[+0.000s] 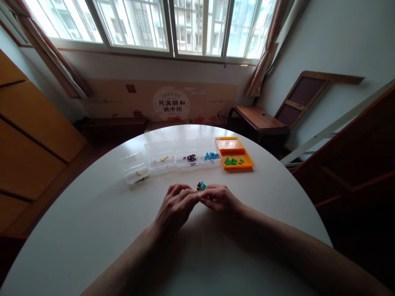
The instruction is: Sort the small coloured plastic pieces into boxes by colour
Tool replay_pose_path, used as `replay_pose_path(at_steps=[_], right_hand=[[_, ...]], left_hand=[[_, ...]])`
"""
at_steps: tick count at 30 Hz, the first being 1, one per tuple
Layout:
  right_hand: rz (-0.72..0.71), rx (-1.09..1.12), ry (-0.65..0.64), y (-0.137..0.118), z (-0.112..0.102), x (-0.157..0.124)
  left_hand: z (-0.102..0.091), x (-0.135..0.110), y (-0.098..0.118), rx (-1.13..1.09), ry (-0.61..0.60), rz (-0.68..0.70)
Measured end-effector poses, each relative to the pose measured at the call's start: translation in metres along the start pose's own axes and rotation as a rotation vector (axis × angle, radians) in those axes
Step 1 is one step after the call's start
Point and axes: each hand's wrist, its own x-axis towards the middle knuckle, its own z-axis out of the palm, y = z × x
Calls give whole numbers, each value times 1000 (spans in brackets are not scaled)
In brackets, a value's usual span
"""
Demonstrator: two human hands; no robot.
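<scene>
Over the middle of the table, my left hand (179, 203) and my right hand (220, 197) meet at the fingertips, both closed in a pinch. A small cluster of brown, blue and green toy-brick-like pieces (202, 186) shows just beyond the fingers. Its near part is covered by them, and a bit of green peeks out by my right fingers. Beyond my hands, an orange case (250, 164) holds loose green pieces (233, 161). Blue pieces (211, 156) and dark brown pieces (191, 158) lie in clear plastic boxes beside it.
A clear box (162, 149) holds a few yellow pieces (165, 158). Farther left, another clear box (132, 162) stands open with pale pieces in it. The round white table (77, 213) reaches toward the window wall. A wooden bench (259, 118) stands beyond its right edge.
</scene>
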Motion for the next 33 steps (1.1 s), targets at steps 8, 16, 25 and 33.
replay_pose_path(at_steps=[8, 16, 25, 33], right_hand=[[-81, -115, 59, 2, -1, 0], [-58, -222, 98, 10, -10, 4], [211, -272, 397, 55, -49, 63], [330, -148, 512, 70, -55, 66]], left_hand=[[4, -3, -6, 30, -25, -59], [1, -2, -4, 70, -147, -192], [0, -6, -5, 36, -182, -202], [0, -5, -3, 96, -159, -181]])
